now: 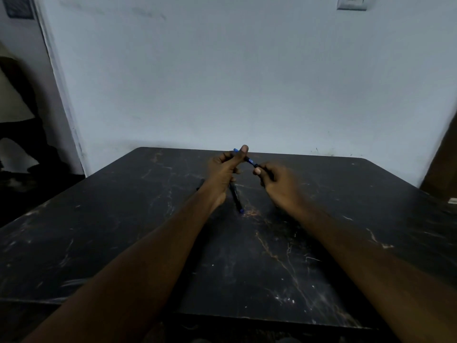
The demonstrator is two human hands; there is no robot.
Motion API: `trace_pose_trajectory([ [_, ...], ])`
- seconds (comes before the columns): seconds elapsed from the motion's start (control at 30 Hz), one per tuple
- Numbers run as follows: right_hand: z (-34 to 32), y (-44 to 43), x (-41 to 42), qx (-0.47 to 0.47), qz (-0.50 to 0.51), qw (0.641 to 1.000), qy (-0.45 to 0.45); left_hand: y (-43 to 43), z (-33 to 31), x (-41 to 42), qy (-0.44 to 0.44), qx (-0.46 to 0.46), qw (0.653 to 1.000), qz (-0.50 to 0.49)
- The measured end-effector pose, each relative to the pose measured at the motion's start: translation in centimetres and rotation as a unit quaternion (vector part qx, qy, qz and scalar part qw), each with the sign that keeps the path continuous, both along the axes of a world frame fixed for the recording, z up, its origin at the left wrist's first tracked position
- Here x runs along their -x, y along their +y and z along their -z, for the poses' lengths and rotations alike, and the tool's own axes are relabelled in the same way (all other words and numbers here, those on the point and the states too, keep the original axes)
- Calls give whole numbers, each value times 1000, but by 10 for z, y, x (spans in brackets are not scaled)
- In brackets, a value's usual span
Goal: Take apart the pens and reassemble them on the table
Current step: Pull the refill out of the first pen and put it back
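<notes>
**Two hands on one pen above a dark table**

Wall: pale, plain, behind the table; a switch plate sits at its top right edge.

Table: black marble-look top with light veins and scuffs, filling the lower view.

Forearms: two, bare, reaching in from the bottom corners toward the far middle of the table.

Left hand: raised above the table, fingers curled, thumb upright, closed around the upper end of the held pen.

Right hand: raised just beside the left, thumb and fingers pinching the lower, dark end of the same pen.

Held pen: dark barrel with blue at the top, tilted, spanning the gap between the two hands, clear of the table.

Second pen: dark with a blue tip, lying on the table below the left hand, tip toward the viewer.

Dark piece: on the table left of the left wrist, mostly hidden; cannot tell what it is.
</notes>
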State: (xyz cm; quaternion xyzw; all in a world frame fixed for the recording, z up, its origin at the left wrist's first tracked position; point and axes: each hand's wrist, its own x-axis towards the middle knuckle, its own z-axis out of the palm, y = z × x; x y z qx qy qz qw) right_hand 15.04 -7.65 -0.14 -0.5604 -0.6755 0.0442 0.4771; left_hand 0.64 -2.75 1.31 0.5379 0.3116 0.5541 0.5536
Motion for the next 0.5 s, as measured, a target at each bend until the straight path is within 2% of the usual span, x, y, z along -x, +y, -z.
trace_pose_trajectory([
  [0.17,1,0,-2,-19,2,1000,-11,4,-3,3,-21,14,999,-23],
  [0.33,2,-1,-3,-57,-17,996,-63,8,-4,8,-9,7,998,-56],
  [0.5,5,4,-8,-59,-8,997,-57,16,-10,19,-34,33,992,-119],
])
